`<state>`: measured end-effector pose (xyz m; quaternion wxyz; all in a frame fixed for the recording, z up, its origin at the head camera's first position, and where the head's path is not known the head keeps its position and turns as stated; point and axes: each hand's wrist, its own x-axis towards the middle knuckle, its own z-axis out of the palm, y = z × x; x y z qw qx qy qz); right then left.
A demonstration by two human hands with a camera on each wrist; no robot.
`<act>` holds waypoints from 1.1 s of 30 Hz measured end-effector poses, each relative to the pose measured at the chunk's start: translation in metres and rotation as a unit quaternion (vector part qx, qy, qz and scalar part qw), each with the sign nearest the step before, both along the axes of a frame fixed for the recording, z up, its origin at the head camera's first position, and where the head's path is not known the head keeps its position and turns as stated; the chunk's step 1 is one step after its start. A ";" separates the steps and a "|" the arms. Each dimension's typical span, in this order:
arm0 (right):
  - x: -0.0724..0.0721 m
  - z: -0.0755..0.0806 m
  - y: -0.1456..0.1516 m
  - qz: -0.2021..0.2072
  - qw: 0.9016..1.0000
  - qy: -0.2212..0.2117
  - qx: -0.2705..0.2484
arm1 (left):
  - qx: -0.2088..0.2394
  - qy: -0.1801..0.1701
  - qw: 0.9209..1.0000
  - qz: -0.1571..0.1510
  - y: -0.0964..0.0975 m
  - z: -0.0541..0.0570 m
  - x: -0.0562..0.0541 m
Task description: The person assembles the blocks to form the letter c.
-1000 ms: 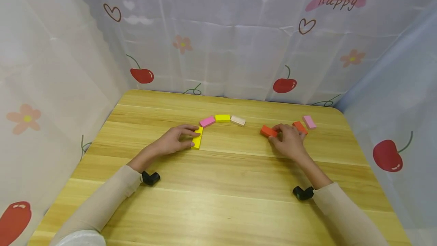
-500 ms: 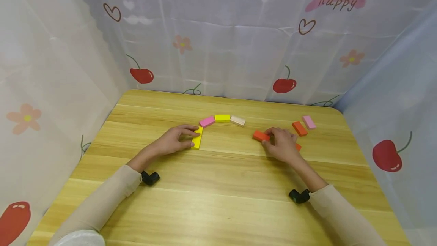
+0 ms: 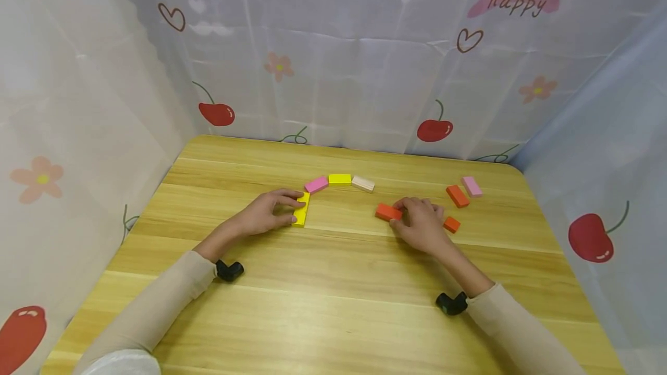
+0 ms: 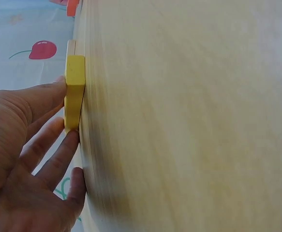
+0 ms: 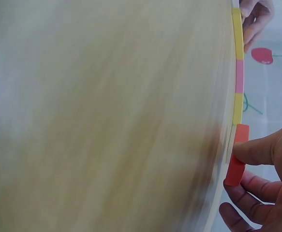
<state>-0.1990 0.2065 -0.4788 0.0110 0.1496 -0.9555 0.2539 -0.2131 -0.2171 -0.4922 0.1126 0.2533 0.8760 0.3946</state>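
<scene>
Printed curtain (image 3: 354,85) backs the table (image 3: 333,305). Right hand (image 3: 422,224) pinches the red block (image 3: 387,212), fingers closed onto it, right and nearside of the beige block (image 3: 363,184); long axis crosswise, right end nearer. Left hand (image 3: 267,213) grips the yellow end block (image 3: 302,214). Apparent step: positioning; next, likely abut red to beige.

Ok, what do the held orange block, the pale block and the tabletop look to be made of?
Orange block: likely painted wood, given its even, opaque colour; plastic isn't ruled out.
Pale block: probably bare wood, as fine lines run along it.
Tabletop: wood or wood-look laminate, from its plank-like grain; the soft glare suggests a smooth, slightly glossy finish.
</scene>
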 end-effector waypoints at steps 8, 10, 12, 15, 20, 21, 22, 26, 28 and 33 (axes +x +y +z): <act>0.006 -0.004 -0.012 0.017 1.000 -0.002 -0.001 | -0.001 -0.001 1.000 -0.001 0.000 0.000 0.000; 0.007 -0.004 -0.015 0.020 1.000 -0.003 0.000 | -0.001 0.000 1.000 -0.001 0.000 0.000 0.000; 0.008 -0.003 -0.018 0.024 1.000 -0.006 -0.002 | -0.002 0.000 1.000 -0.001 0.001 0.000 0.000; 0.010 -0.001 -0.022 0.028 1.000 -0.012 -0.004 | -0.002 -0.001 1.000 0.001 0.001 0.001 0.000; 0.013 0.001 -0.029 0.036 0.999 -0.017 0.002 | -0.002 0.001 1.000 0.001 0.001 0.002 0.001; 0.013 0.001 -0.031 0.038 0.999 -0.017 0.003 | -0.002 0.001 1.000 0.001 0.001 0.002 0.001; 0.014 0.001 -0.032 0.039 0.999 -0.016 0.004 | -0.003 0.001 1.000 0.002 0.001 0.003 0.001; 0.016 0.000 -0.037 0.048 0.999 -0.012 0.002 | -0.002 0.001 1.000 0.004 0.001 0.004 0.002; 0.017 0.000 -0.040 0.054 0.998 -0.018 -0.004 | -0.002 0.004 1.000 0.002 0.001 0.005 0.002; 0.023 0.005 -0.050 0.070 0.997 -0.038 -0.009 | -0.002 0.007 1.000 0.001 0.001 0.003 0.002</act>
